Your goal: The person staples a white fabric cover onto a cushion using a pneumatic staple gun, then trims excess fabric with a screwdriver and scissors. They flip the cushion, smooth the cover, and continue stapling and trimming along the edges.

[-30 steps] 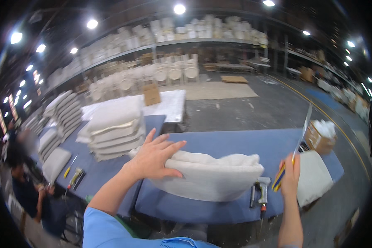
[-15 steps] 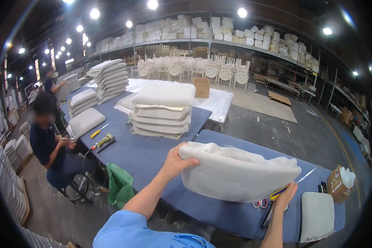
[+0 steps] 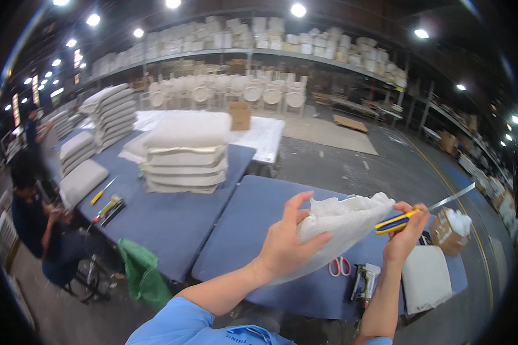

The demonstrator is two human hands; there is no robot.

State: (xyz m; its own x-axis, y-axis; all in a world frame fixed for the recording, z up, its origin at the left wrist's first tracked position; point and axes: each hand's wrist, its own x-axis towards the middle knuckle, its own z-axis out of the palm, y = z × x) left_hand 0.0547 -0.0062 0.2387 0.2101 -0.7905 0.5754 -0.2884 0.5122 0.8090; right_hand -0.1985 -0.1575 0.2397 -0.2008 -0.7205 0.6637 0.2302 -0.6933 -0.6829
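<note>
A light grey upholstered cushion (image 3: 342, 230) is held tilted above the blue table, its loose fabric edge ruffled along the top. My left hand (image 3: 288, 244) grips it at the left end, thumb on the near face and fingers over the back. At the cushion's right end, my right hand (image 3: 406, 238) is closed around a yellow-and-blue utility knife (image 3: 392, 223). Its long blade points up and right, away from the cushion. Whether the right fingers also touch the fabric is hard to tell. Below lie red-handled scissors (image 3: 339, 266) and a staple gun (image 3: 364, 282).
Another cushion (image 3: 426, 279) lies at the table's right end beside a cardboard box (image 3: 452, 230). Stacked cushions (image 3: 185, 155) stand on the left table (image 3: 161, 230), with a second staple gun (image 3: 110, 210) and a yellow-handled tool (image 3: 98, 197). A seated person (image 3: 31, 207) works at far left.
The cushion has turned from its broad side to a narrower, more end-on view. My left hand has shifted its grip, and the right hand with the knife has risen. The view has swung right.
</note>
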